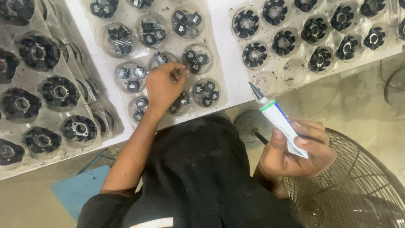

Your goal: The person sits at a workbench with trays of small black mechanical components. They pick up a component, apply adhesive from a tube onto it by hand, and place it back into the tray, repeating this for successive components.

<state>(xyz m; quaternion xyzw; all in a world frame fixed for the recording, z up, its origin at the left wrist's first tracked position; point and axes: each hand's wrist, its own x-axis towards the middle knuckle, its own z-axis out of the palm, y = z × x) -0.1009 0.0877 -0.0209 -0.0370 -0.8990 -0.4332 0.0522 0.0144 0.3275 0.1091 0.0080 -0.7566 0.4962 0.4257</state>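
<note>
My left hand (165, 84) reaches over a clear plastic tray (219, 90) whose round cups hold small black square parts (195, 61). Its fingertips pinch at a cup near the tray's middle; whether a part is between them I cannot tell. My right hand (295, 150) is below the table edge, gripping a white tube (278, 118) with a green band and a dark pointed nozzle aimed up and to the left.
A second clear tray (295, 74) at the upper right holds black ring-shaped rotors (283, 43). Stacked trays with larger black round parts (59, 92) fill the left. A wire fan guard (358, 190) stands at the lower right, a blue stool (80, 190) at the lower left.
</note>
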